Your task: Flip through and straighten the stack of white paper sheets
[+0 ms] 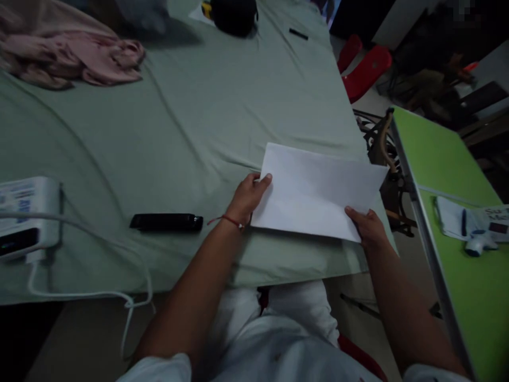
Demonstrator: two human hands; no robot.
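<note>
bed sheet [191, 122]: pale green cloth over a wide flat surface, wrinkled, fills most of the view
green table [449, 175]: just right of the sheeted surface, narrow gap between; small white items and papers on its far right part
pink cloth [79, 53]: bunched up at top left on the sheet, well apart from the hands
paper [318, 191]: white sheet, looks folded to a flat rectangle, lying on the green sheet near its right front edge; right corner pokes past the edge
white device [24, 212]: at the left edge, white cable trailing off the front
black bar [167, 222]: slim dark object lying flat, just left of the left wrist, not touched
dark round thing [234, 16]: top centre, far off, too dim to identify
left hand [248, 196]: on the paper's left edge, fingers curled, thumb on top, pinching that edge; red thread at the wrist
right hand [368, 225]: at the paper's near right corner, thumb over and fingers under, gripping the corner
progress: paper already looks doubled over and lies squared; both hands at its ends, no crease line readable in the dim light; judged mid-way, with pressing or a further fold left
</note>
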